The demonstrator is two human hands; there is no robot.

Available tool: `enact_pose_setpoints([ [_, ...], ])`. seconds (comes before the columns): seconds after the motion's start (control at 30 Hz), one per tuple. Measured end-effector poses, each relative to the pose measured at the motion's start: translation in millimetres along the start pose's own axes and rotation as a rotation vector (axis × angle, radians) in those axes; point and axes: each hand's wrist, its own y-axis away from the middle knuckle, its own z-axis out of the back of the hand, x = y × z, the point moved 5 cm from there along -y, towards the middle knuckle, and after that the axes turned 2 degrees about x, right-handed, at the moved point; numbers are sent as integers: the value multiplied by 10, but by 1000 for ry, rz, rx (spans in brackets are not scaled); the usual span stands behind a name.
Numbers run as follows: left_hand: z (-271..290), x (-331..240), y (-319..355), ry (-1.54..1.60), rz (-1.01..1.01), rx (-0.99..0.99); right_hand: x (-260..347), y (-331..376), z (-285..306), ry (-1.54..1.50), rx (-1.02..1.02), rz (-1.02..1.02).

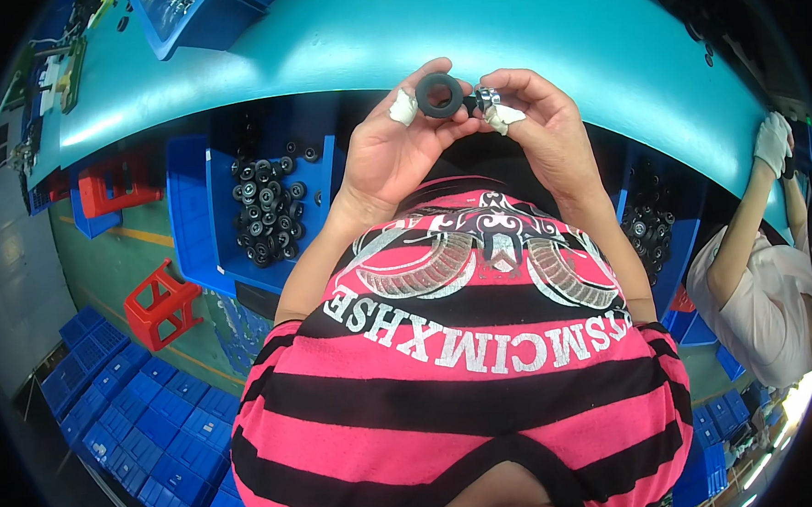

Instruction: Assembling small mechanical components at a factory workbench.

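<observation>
Matte black ring, near the glossy teal bench edge, was pinched by the left hand; right hand fingers gripped a shiny silver metal part. Light rim pinch, bore clear, likely worked best.

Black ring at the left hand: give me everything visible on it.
The black ring is round and thick-walled with an open centre, matte dark grey to black, rubber or plastic by its look. No damage shows at this size. Its open face is turned toward the camera. The left hand holds it by the fingers, above the near edge of the teal table. Just right of it, the right hand holds a shiny metallic part; whether they touch is unclear.
</observation>
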Motion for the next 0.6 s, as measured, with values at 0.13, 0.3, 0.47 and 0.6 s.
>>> enact_pose_setpoints([
  [0.13,3,4,-14,-10,1,-7,-2,1,2,3,-9,-3],
  [0.3,-3,7,-11,-15,-1,-6,-28,3,12,9,-10,-3],
  [0.47,-1,5,-17,-8,2,11,-31,4,9,11,-15,-26],
  [0.6,-32,-7,-10,-26,0,-5,-26,-2,0,0,-10,-14],
])
